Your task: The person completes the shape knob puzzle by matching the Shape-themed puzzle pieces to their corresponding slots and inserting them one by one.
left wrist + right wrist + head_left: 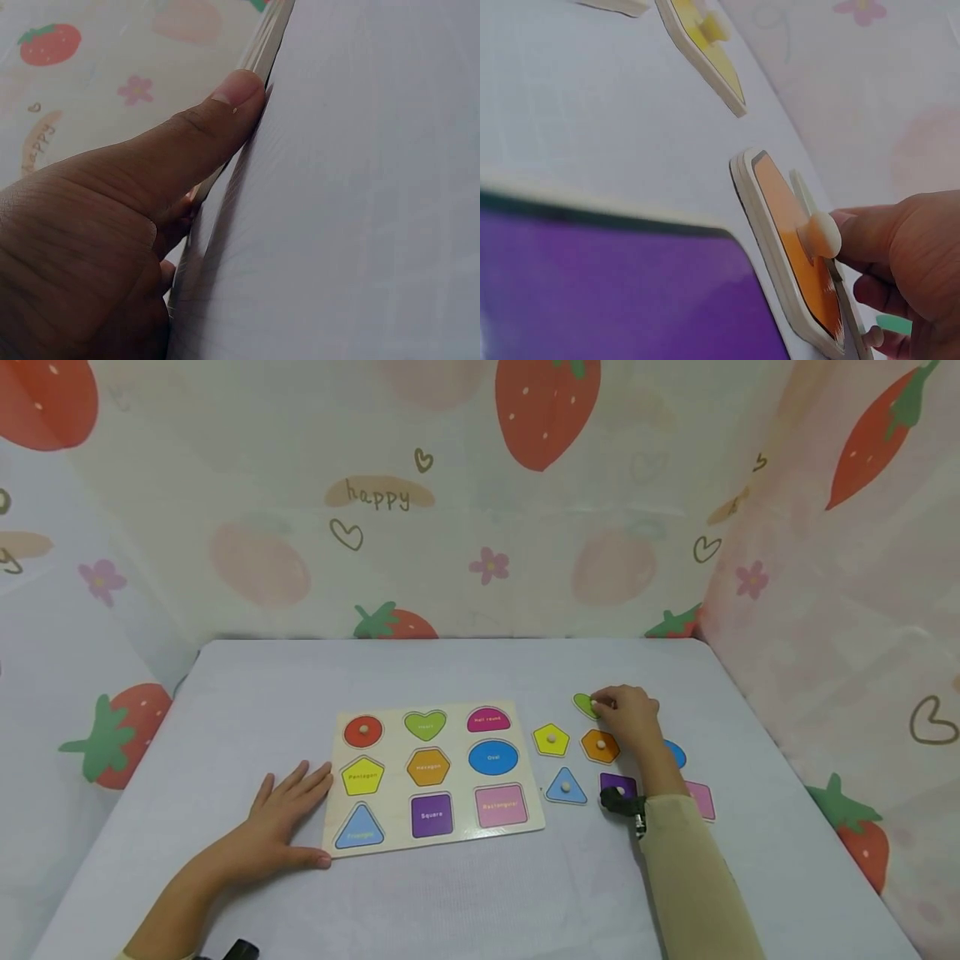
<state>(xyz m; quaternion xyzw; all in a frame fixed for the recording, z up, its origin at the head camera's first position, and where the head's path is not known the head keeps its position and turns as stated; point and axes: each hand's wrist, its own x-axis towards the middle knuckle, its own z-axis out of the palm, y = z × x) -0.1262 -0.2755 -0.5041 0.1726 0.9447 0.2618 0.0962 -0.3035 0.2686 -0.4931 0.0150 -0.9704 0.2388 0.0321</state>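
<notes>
Shape board and loose pieces on a table, head view.
The left hand [281, 814] lies flat, fingers straight, at the lower-left edge of the board [433, 774], thumb pressed to its rim. Right of centre, the right hand [628, 717] curls its fingers on the green piece [584, 704], just above the orange hexagon [600, 745]; the yellow pentagon [551, 739], blue triangle [566, 786] and purple square [617, 786] lie nearby.
</notes>
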